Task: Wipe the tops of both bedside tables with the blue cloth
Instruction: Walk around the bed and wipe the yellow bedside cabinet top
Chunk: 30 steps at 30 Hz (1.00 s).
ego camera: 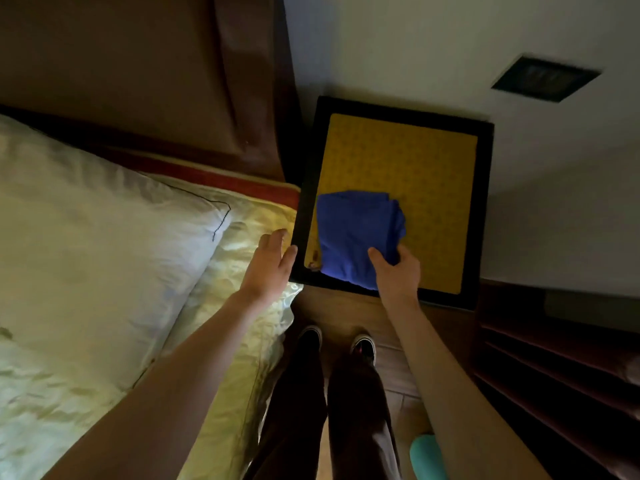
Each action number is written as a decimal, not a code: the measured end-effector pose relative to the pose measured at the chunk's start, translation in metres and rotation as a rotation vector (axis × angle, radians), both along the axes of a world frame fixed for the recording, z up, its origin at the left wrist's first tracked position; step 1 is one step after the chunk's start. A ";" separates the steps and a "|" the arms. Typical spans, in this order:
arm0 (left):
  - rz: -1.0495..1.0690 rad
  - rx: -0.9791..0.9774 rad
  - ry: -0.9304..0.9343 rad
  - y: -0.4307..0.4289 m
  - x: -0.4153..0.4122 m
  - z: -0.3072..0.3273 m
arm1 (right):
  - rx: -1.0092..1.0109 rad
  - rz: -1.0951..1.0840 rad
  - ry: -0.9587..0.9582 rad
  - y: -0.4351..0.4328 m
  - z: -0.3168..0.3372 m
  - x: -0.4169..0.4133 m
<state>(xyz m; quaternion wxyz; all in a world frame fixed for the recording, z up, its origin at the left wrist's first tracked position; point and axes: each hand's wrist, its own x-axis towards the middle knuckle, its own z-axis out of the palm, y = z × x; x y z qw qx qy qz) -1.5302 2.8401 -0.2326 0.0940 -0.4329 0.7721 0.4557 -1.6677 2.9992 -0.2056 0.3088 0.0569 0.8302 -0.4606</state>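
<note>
A: What do the fingers of the right hand (pixel 398 271) do?

B: The thumb and the fingers pinch the near right corner of the cloth (pixel 356 233). The thumb lies on top of the blue fabric, and the other fingers are curled against its right edge. So this hand holds the cloth.

A: And where is the cloth on the table (pixel 483 216)?

B: It lies flat and folded on the yellow top, in the near left part of the table. Its near edge goes over the black frame of the table.

A: The left hand (pixel 270 265)?

B: Its fingers are spread loosely and hold nothing. The fingertips touch the left edge of the table, at the near left corner.

A: What is around the table?

B: To the left of the table is the bed (pixel 242 271) with a white pillow (pixel 104 237), and the dark headboard (pixel 138 74) stands to the far left of it. Behind the table is a pale wall (pixel 450 39). In front of the table I see the wooden floor (pixel 346 310) and two dark shoes (pixel 310 337) of the person.
</note>
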 end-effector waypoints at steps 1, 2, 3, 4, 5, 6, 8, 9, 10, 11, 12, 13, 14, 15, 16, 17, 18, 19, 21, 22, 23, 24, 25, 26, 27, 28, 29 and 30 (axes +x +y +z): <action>0.033 0.019 -0.013 0.002 -0.003 -0.009 | 0.077 -0.001 0.002 0.003 -0.009 -0.001; 0.070 0.044 -0.021 0.004 -0.005 -0.015 | 0.160 0.015 0.020 0.007 -0.013 -0.002; 0.103 0.070 -0.019 0.005 -0.008 -0.021 | 0.256 0.059 0.071 0.013 -0.014 -0.003; 0.125 0.092 -0.013 0.006 -0.010 -0.024 | 0.375 0.136 0.175 0.019 -0.014 -0.003; 0.140 0.107 -0.005 0.007 -0.013 -0.027 | 0.490 0.243 0.321 0.022 -0.014 -0.004; 0.153 0.115 -0.001 0.007 -0.015 -0.030 | 0.558 0.365 0.482 0.023 -0.014 -0.005; 0.194 0.124 0.026 0.005 -0.019 -0.036 | 0.532 0.648 0.709 0.014 -0.018 -0.008; 0.224 0.128 0.057 0.003 -0.020 -0.041 | 0.504 0.795 0.764 0.007 -0.025 -0.010; 0.257 0.134 0.095 0.002 -0.022 -0.044 | 0.489 0.926 0.791 -0.001 -0.034 -0.011; 0.285 0.141 0.129 0.002 -0.022 -0.048 | 0.491 1.030 0.800 -0.009 -0.044 -0.011; 0.309 0.155 0.157 0.002 -0.023 -0.051 | 0.501 1.103 0.803 -0.016 -0.055 -0.011; 0.337 0.176 0.180 0.003 -0.025 -0.054 | 0.514 1.143 0.811 -0.022 -0.064 -0.009; 0.369 0.198 0.199 0.004 -0.026 -0.057 | 0.528 1.153 0.832 -0.027 -0.071 -0.009; 0.401 0.214 0.219 0.006 -0.027 -0.060 | 0.533 1.149 0.858 -0.033 -0.076 -0.010; 0.428 0.221 0.239 0.008 -0.028 -0.063 | 0.523 1.134 0.887 -0.041 -0.079 -0.014; 0.447 0.218 0.260 0.009 -0.028 -0.066 | 0.500 1.115 0.916 -0.052 -0.081 -0.020; 0.457 0.208 0.277 0.010 -0.028 -0.069 | 0.474 1.094 0.945 -0.065 -0.083 -0.029; 0.460 0.196 0.286 0.010 -0.027 -0.072 | 0.454 1.074 0.967 -0.082 -0.085 -0.039; 0.450 0.173 0.294 0.009 -0.026 -0.077 | 0.438 1.026 1.004 -0.118 -0.089 -0.060; 0.442 0.166 0.296 0.008 -0.026 -0.079 | 0.440 1.001 1.019 -0.134 -0.091 -0.069; 0.442 0.164 0.300 0.008 -0.026 -0.080 | 0.444 0.983 1.026 -0.148 -0.093 -0.078; 0.447 0.168 0.304 0.008 -0.026 -0.081 | 0.450 0.968 1.025 -0.160 -0.093 -0.087; 0.456 0.173 0.315 0.008 -0.026 -0.082 | 0.458 0.956 1.019 -0.170 -0.094 -0.096; 0.463 0.177 0.326 0.008 -0.025 -0.081 | 0.471 0.943 1.010 -0.180 -0.095 -0.106; 0.470 0.185 0.336 0.009 -0.025 -0.081 | 0.483 0.925 0.994 -0.188 -0.095 -0.115; 0.480 0.200 0.344 0.010 -0.025 -0.081 | 0.487 0.899 0.978 -0.196 -0.095 -0.124; 0.492 0.217 0.353 0.010 -0.025 -0.081 | 0.484 0.871 0.963 -0.203 -0.095 -0.131; 0.502 0.231 0.360 0.009 -0.025 -0.081 | 0.479 0.850 0.950 -0.209 -0.095 -0.136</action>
